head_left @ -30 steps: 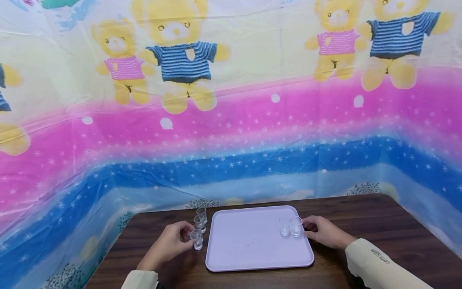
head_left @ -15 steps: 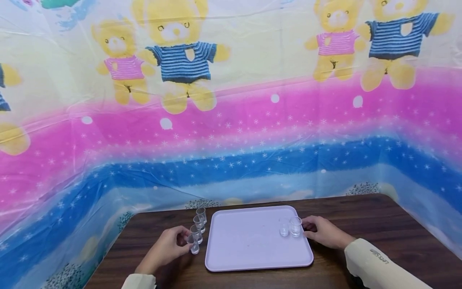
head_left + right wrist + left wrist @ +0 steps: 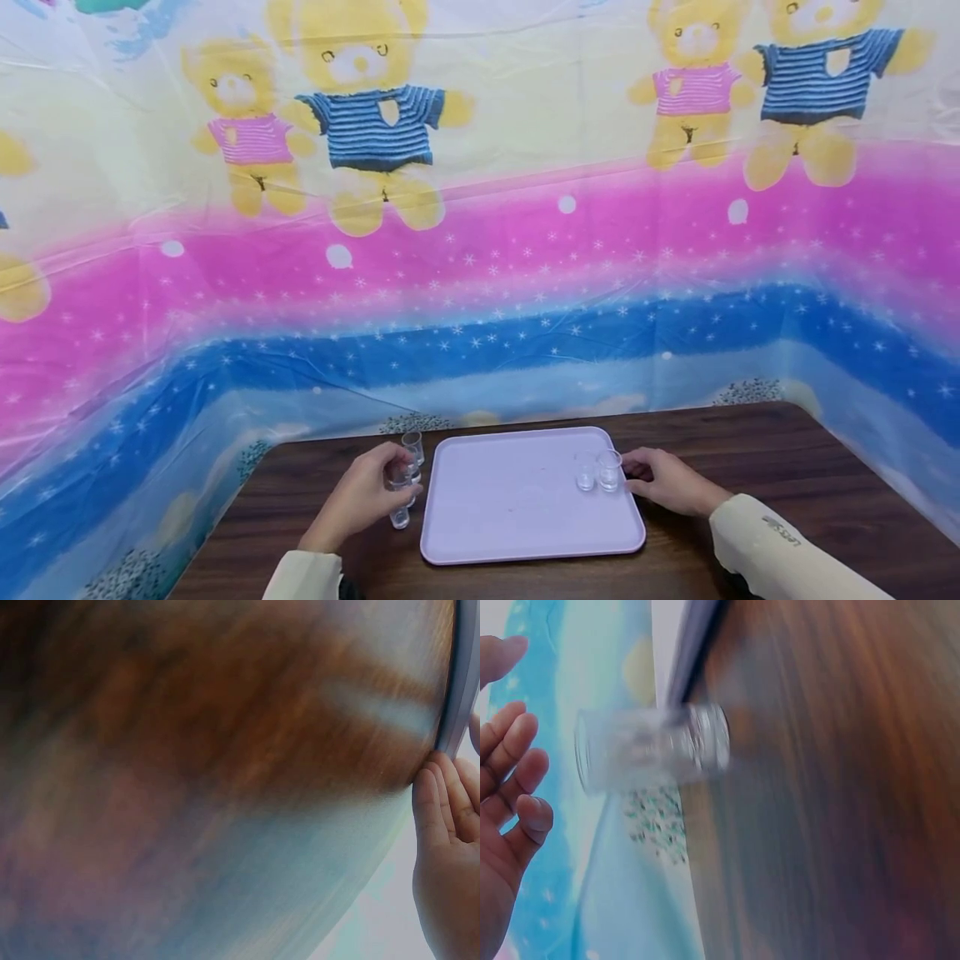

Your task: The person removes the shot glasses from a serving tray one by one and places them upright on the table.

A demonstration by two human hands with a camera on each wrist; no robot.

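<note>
Several small clear shot glasses stand in a row on the table beside the tray's left edge, the nearest shot glass (image 3: 400,517) showing below my left hand (image 3: 362,490). That hand has its thumb and fingers spread over the row, partly hiding the middle glasses. In the left wrist view its fingers (image 3: 514,742) are apart from an upright glass (image 3: 649,746), with nothing between them. My right hand (image 3: 670,483) touches the right rim of the pale lilac tray (image 3: 525,533) with straight fingers. Two more glasses (image 3: 609,473) stand on the tray close to it.
A dark wood table (image 3: 780,475) carries everything. Behind it hangs a cloth (image 3: 517,242) printed with teddy bears and snowflakes. The back glass (image 3: 412,443) of the row stands near the table's far edge.
The glass my left hand held has come to the near end of the row. That hand has let it go and moved away from me over the row. My right hand stays at the tray.
</note>
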